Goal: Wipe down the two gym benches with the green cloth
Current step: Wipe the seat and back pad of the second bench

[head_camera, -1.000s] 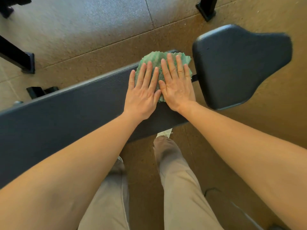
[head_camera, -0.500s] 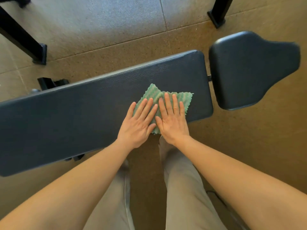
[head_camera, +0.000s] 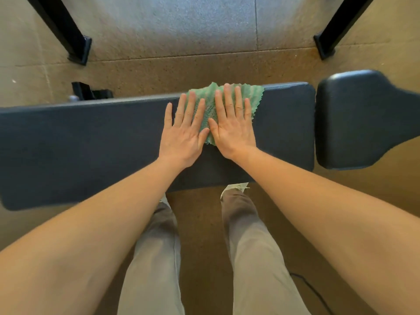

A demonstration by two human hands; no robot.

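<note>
Nearest me, at 6 o'clock, my legs in beige trousers (head_camera: pixel 154 258) stand on the brown speckled floor (head_camera: pixel 200 223). A thin dark cable (head_camera: pixel 314 292) trails at 5 o'clock. The white toe of my shoe (head_camera: pixel 236 186) shows just under the near edge of the bench's long back pad (head_camera: pixel 79 144), which runs from 9 o'clock toward 3 o'clock.

My left hand (head_camera: pixel 184 135) and right hand (head_camera: pixel 234 128) lie flat side by side on the pad. Their fingers are straight and slightly spread, gripping nothing, and the thumbs are close together. They press the green cloth (head_camera: pixel 209 95) down near the pad's far edge, and its frilled border reaches just past that edge at 12 o'clock.

At 3 o'clock the separate seat pad (head_camera: pixel 354 119) sits just beside the long pad. Farther off, a black bench foot (head_camera: pixel 91 93) stands at 10 o'clock. Black frame legs stand at 11 o'clock (head_camera: pixel 68 35) and 1 o'clock (head_camera: pixel 336 28).
</note>
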